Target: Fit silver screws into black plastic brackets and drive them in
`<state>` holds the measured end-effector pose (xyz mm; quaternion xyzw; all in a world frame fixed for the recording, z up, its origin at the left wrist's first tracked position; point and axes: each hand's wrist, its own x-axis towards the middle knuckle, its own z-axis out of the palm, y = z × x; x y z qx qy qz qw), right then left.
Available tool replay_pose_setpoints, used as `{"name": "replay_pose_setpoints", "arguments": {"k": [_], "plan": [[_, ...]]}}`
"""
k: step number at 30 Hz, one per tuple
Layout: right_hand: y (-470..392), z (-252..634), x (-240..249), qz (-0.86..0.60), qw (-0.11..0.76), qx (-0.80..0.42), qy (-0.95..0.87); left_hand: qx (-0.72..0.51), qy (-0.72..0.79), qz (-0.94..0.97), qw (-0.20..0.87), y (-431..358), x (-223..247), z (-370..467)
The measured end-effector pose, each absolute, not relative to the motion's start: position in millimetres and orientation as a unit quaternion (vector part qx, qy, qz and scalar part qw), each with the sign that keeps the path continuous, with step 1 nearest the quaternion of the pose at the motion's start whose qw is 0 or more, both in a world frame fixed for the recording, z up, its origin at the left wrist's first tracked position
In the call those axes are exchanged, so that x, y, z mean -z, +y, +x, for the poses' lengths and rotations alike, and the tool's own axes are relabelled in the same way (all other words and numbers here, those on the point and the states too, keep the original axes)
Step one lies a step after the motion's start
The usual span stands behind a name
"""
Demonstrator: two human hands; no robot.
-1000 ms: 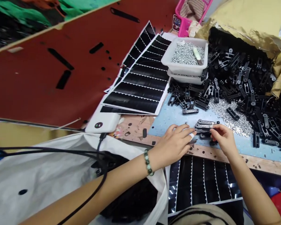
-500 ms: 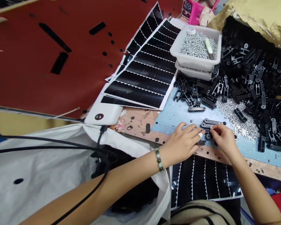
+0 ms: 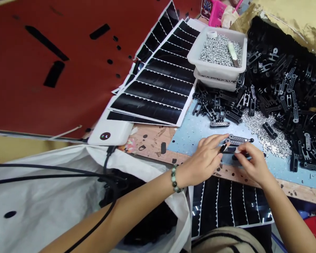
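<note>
At the table's front edge my left hand has its thumb and fingers closed on a small black plastic part, which is tilted. My right hand is pinched at the right end of a dark flat part, just beside the left fingertips. What exactly lies between the right fingertips is hidden. Right behind both hands lie grey-and-black patterned link pieces on the blue mat. One more patterned link lies farther back.
A white tub of screws stands on another tub. Black links are heaped to the right, around a pile of small metal nuts. Black sticker sheets, a white power bank and an open white sack are at left.
My left hand has closed from lying flat over the parts, and a small black part now shows tilted in its fingers. My right hand remains pinched near the same spot. The view has shifted slightly.
</note>
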<state>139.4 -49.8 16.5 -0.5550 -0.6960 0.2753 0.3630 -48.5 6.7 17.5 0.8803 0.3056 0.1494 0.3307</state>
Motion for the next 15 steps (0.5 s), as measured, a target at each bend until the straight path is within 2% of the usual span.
{"name": "replay_pose_setpoints", "arguments": {"k": [6,10,12,15], "plan": [[-46.1,128.9,-23.2,-0.514,0.375,-0.286,-0.716,-0.126,0.272,0.875,0.381,7.1,-17.2,-49.7],[-49.6,130.6,-22.3,-0.547,0.399,-0.319,-0.663,-0.18,0.316,0.831,0.42,7.5,-16.4,-52.8],[-48.2,138.6,-16.0,-0.602,0.435,-0.342,-0.576,-0.201,0.355,0.828,0.385,9.5,-14.2,-54.3],[-39.5,149.1,-2.2,-0.655,0.481,-0.394,-0.43,-0.162,0.346,0.876,0.293,11.1,-7.9,-53.6]]}}
